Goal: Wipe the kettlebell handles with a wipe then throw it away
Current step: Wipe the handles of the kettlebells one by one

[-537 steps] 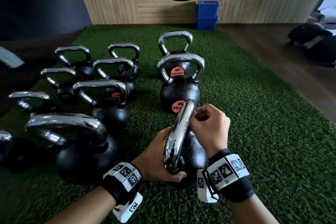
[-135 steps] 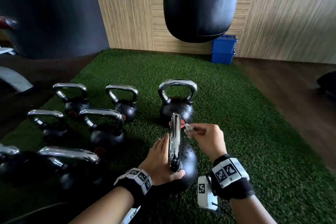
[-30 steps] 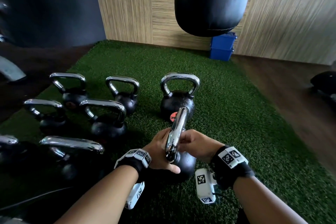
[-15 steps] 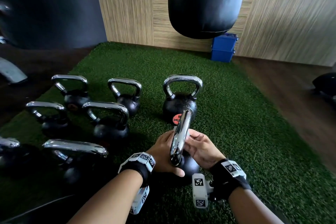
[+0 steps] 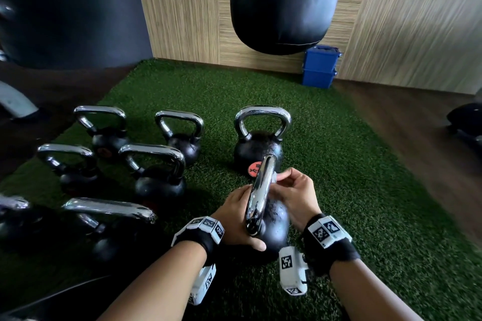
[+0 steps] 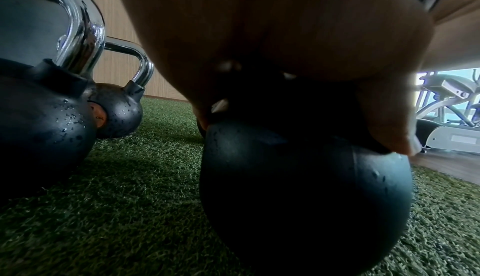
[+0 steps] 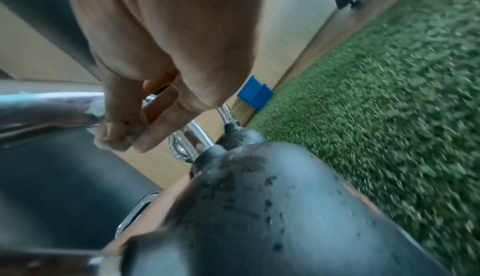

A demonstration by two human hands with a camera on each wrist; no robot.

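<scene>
A black kettlebell with a chrome handle stands on green turf right in front of me. My left hand cups the ball's left side, thumb curled round its near face; the left wrist view shows the palm over the ball. My right hand pinches a small white wipe against the right side of the handle near its far end. In the right wrist view the fingertips press the wipe onto the chrome bar above the wet ball.
Several other kettlebells stand to the left, and one is just behind. A black punching bag hangs ahead. A blue bin sits at the wooden wall. Dark wood floor borders the turf on the right.
My right hand has slid with the wipe from under the middle of the handle toward its far end. The left hand stays on the ball.
</scene>
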